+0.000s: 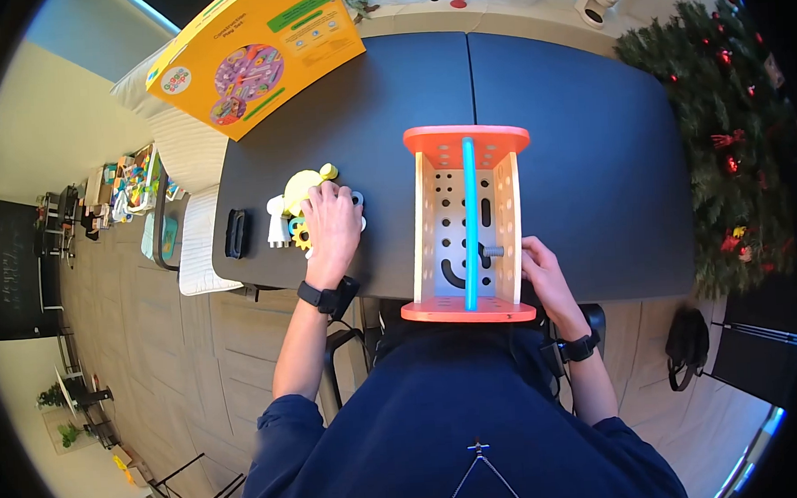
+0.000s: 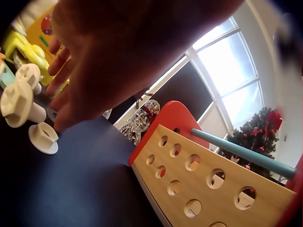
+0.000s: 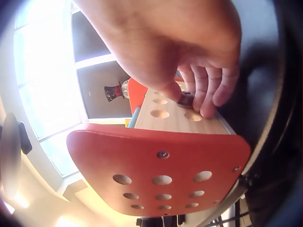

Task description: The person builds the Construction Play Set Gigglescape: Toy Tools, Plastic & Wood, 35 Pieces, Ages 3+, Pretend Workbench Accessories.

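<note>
A toy toolbox [image 1: 427, 238] with red ends, pierced wooden sides and a blue bar stands on the dark table. At its right side, my right hand [image 3: 189, 61] pinches the head of a grey bolt [image 3: 186, 98] at a side hole; the bolt's shank [image 1: 493, 251] shows inside the box. My left hand [image 1: 332, 225] reaches over a pile of toy parts left of the box, fingers bent downward over a yellow piece [image 1: 301, 189]. White bolts [image 2: 18, 101] and a yellow gear [image 1: 301, 234] lie beside it. Whether the left fingers hold a part is hidden.
A yellow play-set carton [image 1: 254, 63] stands at the back left. Near the table's left edge lies a black tray-like object [image 1: 236, 233]. A decorated tree [image 1: 726, 142] is at the right, and a white chair [image 1: 201, 232] at the left.
</note>
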A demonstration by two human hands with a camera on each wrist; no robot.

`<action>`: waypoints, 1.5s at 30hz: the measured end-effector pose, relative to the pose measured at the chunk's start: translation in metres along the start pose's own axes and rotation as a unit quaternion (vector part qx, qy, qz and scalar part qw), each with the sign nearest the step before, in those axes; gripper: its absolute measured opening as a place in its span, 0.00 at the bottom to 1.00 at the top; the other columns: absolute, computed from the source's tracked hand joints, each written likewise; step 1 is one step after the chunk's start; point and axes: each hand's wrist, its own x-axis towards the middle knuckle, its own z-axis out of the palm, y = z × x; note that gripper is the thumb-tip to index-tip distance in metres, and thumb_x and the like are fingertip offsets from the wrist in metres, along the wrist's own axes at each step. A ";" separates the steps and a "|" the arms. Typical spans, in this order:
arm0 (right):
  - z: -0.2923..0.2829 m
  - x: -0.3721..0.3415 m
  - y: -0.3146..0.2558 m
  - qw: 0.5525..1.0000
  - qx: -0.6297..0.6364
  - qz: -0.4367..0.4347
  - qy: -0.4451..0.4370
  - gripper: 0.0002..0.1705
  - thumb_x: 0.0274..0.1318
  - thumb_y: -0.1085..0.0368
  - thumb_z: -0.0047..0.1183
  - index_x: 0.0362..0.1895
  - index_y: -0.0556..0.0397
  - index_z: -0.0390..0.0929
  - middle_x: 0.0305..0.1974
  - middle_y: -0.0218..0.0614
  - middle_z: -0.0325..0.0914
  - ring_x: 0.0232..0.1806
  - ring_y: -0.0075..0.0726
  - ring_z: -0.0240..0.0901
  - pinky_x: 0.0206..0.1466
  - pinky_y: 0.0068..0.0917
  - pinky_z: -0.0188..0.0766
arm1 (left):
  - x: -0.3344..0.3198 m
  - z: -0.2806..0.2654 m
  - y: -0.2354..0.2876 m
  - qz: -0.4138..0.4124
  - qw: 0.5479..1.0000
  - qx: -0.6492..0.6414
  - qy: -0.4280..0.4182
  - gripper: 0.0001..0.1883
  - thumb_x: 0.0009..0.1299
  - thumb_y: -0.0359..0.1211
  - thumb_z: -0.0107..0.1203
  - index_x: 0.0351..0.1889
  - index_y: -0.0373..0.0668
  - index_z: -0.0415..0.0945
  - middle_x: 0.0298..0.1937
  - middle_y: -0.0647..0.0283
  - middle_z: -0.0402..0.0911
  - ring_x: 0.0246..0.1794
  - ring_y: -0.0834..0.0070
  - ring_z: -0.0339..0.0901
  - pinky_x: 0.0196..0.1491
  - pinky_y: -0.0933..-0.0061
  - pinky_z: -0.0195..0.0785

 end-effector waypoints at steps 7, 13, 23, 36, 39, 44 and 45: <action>0.003 -0.001 -0.008 1.000 0.006 0.002 -0.005 0.14 0.83 0.63 0.48 0.60 0.57 0.77 0.47 0.33 0.85 0.48 0.21 0.80 0.53 0.26 0.77 | 0.016 -0.020 0.024 -0.032 0.985 -0.161 0.055 0.19 0.71 0.35 0.67 0.57 0.37 0.82 0.47 0.53 0.89 0.54 0.55 0.81 0.62 0.54 0.65; 0.002 0.000 -0.008 1.000 0.000 0.000 -0.009 0.14 0.83 0.62 0.48 0.60 0.58 0.77 0.46 0.33 0.86 0.48 0.22 0.81 0.53 0.26 0.77 | -0.002 -0.086 0.063 0.102 0.959 -0.258 0.051 0.21 0.68 0.32 0.67 0.59 0.37 0.82 0.47 0.55 0.86 0.54 0.57 0.78 0.60 0.56 0.67; -0.001 0.000 -0.007 1.000 0.001 0.005 -0.014 0.14 0.83 0.63 0.50 0.61 0.57 0.76 0.43 0.30 0.83 0.46 0.21 0.79 0.52 0.26 0.76 | 0.006 -0.088 0.100 0.345 0.919 -0.159 -0.107 0.20 0.68 0.34 0.68 0.56 0.35 0.81 0.44 0.55 0.83 0.56 0.58 0.78 0.63 0.57 0.68; -0.006 -0.009 -0.004 0.994 -0.081 -0.068 0.010 0.15 0.77 0.68 0.56 0.63 0.56 0.75 0.46 0.36 0.82 0.51 0.29 0.80 0.56 0.30 0.77 | 0.028 -0.058 0.126 0.373 0.848 -0.222 -0.304 0.17 0.71 0.33 0.66 0.55 0.38 0.77 0.43 0.50 0.85 0.49 0.47 0.84 0.51 0.47 0.78; -0.005 -0.011 -0.009 0.992 -0.102 -0.067 0.015 0.15 0.76 0.67 0.57 0.62 0.56 0.75 0.47 0.38 0.83 0.51 0.32 0.81 0.56 0.32 0.77 | 0.030 -0.049 0.125 0.402 0.838 -0.237 -0.282 0.19 0.73 0.35 0.67 0.58 0.39 0.76 0.45 0.51 0.84 0.51 0.49 0.83 0.51 0.47 0.77; -0.006 -0.012 -0.013 0.990 -0.121 -0.065 0.017 0.16 0.76 0.67 0.58 0.63 0.55 0.75 0.48 0.40 0.84 0.51 0.36 0.82 0.57 0.34 0.78 | 0.034 -0.045 0.133 0.401 0.822 -0.260 -0.311 0.19 0.74 0.35 0.66 0.59 0.38 0.76 0.44 0.54 0.82 0.51 0.51 0.81 0.52 0.48 0.76; -0.006 -0.012 -0.013 0.990 -0.121 -0.066 0.017 0.16 0.76 0.67 0.58 0.63 0.55 0.75 0.49 0.40 0.84 0.52 0.36 0.82 0.56 0.35 0.78 | 0.033 -0.041 0.133 0.407 0.819 -0.269 -0.301 0.19 0.75 0.35 0.66 0.59 0.38 0.76 0.44 0.54 0.82 0.50 0.51 0.81 0.52 0.49 0.75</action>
